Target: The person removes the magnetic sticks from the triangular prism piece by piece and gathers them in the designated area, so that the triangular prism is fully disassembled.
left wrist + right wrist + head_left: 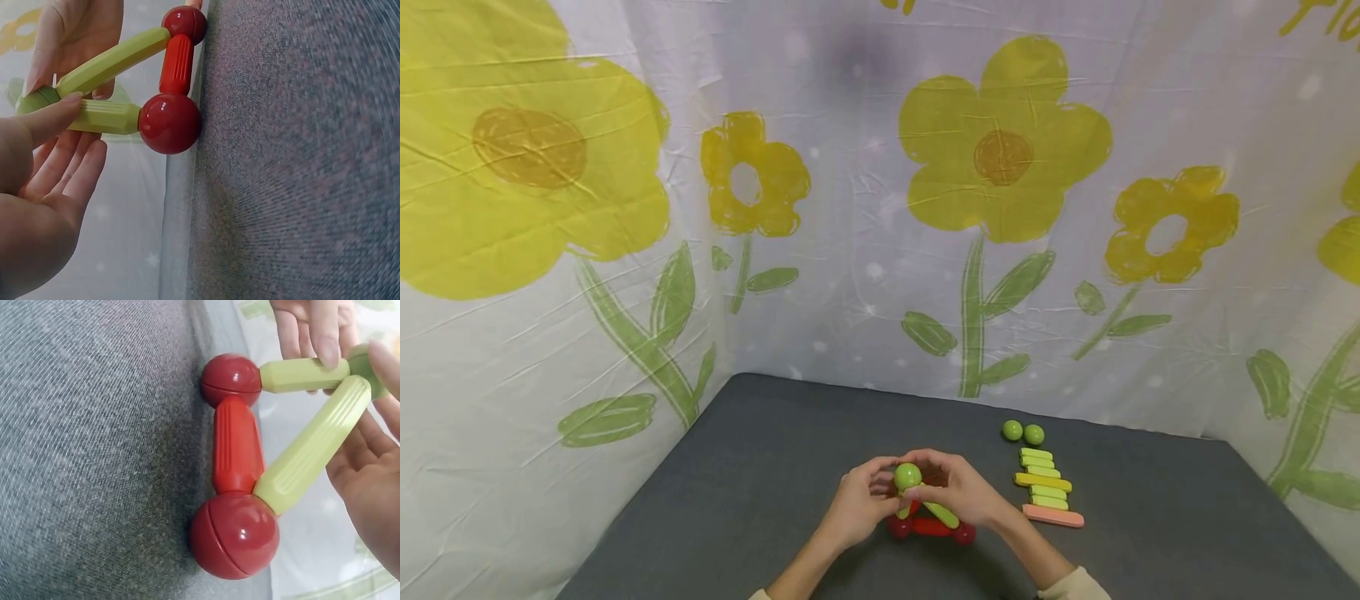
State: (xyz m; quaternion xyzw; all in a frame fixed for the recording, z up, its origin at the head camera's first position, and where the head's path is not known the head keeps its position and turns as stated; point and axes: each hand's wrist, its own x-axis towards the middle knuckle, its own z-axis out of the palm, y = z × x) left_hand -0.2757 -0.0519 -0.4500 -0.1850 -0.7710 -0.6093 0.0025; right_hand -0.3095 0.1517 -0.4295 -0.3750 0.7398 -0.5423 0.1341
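Note:
Both hands are at a magnetic-stick frame on the dark tabletop. Its base shows glossy red balls (234, 535) joined by a red rod (238, 447). Two light-green rods (315, 444) slope up from the red balls and meet at a green ball (907, 476) on top. My left hand (861, 502) pinches one light-green rod (106, 116) just below the green ball, thumb lying along it. From the other side, my right hand (961, 487) holds the green ball between thumb and fingers. The frame's far side is partly hidden behind the hands.
Right of the frame, several light-green rods (1037, 463) lie in a row with a yellow rod (1043, 482) and a salmon rod (1053, 516). Two loose green balls (1012, 430) sit behind them. A flower-printed curtain (850, 333) borders the dark table (760, 450).

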